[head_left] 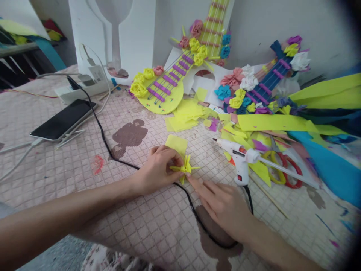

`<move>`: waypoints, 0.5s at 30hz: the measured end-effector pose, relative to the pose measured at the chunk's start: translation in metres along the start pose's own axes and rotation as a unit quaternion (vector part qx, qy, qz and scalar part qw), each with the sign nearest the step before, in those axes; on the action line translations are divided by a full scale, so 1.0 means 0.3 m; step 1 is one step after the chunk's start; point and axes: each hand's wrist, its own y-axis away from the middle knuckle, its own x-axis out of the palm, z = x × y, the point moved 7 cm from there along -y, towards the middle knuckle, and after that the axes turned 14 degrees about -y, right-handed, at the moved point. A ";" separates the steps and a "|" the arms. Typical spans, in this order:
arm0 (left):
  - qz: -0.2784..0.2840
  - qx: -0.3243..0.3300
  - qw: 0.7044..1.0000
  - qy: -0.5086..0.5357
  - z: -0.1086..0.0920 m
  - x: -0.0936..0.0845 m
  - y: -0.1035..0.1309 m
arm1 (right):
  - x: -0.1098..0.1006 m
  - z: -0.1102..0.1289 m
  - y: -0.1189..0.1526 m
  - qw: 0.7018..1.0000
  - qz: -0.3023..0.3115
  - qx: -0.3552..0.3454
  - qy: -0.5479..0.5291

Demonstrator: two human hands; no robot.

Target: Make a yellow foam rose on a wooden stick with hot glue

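A small yellow paper flower (185, 168) with narrow pointed petals is between my hands at the middle of the table. My left hand (162, 168) pinches its left side between thumb and fingers. The index fingertip of my right hand (221, 199) touches its lower right edge, with the other fingers bent loosely and nothing seen in them. Just behind the flower lies a flat yellow paper square (176, 143). To the right, a white glue gun (241, 165) rests on the quilted cloth, its nozzle toward the left.
A phone (64, 119) and a power strip (84, 88) sit at the left, and a black cable (98, 128) runs beneath my hands. Paper-flowered guitars (166, 88) stand behind. Scissors (290, 171), a thin stick (269, 197) and paper strips (327, 162) lie right.
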 end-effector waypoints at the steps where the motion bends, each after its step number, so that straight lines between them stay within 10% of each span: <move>1: 0.001 0.000 1.000 0.000 -0.001 -0.001 0.000 | 0.002 -0.001 -0.002 1.000 0.000 0.002 0.003; 15: 0.010 -0.002 1.000 -0.003 -0.006 -0.003 -0.001 | 0.010 -0.006 -0.003 0.999 -0.011 0.003 -0.033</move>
